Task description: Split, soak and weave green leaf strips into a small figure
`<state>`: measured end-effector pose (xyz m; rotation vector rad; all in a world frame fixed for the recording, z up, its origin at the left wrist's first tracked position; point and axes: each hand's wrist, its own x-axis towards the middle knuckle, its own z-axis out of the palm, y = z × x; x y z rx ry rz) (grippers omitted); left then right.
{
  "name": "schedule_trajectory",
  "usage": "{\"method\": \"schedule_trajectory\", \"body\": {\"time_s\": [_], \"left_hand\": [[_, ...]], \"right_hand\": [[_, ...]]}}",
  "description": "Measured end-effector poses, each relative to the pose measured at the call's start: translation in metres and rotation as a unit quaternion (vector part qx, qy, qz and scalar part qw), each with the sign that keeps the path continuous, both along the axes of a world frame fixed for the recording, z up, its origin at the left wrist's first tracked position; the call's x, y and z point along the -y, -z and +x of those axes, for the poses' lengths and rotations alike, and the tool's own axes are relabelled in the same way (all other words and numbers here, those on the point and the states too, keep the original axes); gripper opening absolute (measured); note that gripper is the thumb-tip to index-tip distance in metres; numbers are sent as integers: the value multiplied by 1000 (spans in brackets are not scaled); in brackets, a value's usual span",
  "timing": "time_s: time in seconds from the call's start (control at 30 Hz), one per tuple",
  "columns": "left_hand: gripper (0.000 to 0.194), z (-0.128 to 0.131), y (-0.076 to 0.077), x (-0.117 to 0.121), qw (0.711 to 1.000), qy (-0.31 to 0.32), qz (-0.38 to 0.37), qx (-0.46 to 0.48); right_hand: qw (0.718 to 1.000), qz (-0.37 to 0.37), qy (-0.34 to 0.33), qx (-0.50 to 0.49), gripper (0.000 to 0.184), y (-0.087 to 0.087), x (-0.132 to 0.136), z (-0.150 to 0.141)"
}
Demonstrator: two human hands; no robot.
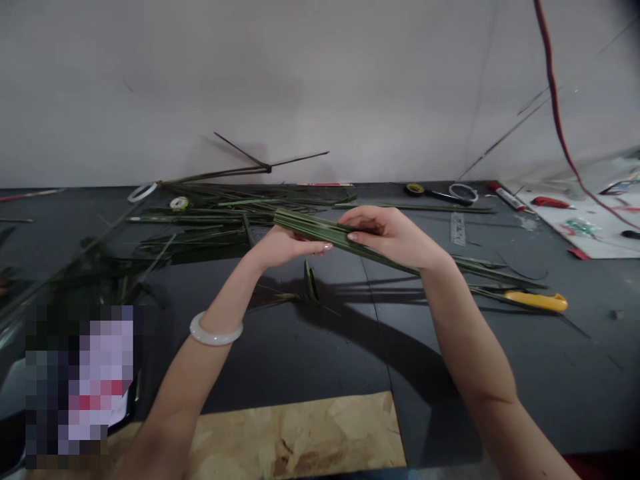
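Observation:
Both hands hold a bundle of long green leaf strips [317, 227] above the dark table. My left hand [287, 247] supports the bundle from beneath near its left end, its thumb along the near side; a white bangle circles that wrist. My right hand [385, 233] grips the strips farther right, thumb on the near face and fingers behind. The strips run on under my right wrist toward the lower right. Below the hands, a small folded green leaf piece [311, 281] stands on the table.
Loose leaf strips [210, 237] lie behind at left. A yellow-handled tool [537, 301] is at right. Tape rolls, a clear ruler [457, 229] and a red-capped tube [507, 197] lie toward the back. Brown paper [300, 433] covers the near edge; a blurred-out device [95, 387] is at left.

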<state>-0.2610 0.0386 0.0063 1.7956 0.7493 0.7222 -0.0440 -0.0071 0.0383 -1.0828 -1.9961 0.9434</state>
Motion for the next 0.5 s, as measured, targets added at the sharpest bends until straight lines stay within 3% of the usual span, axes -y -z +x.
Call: {"method": "schedule_trajectory", "body": {"time_s": [0.2,0.5], "left_hand": [[22,0,-3,-1,999,34,18,-25],[17,0,-7,2,998,44,4,-43]], "right_hand": [[996,65,40,49,21,-2,2,0],[996,58,31,59,23,-2,2,4]]}}
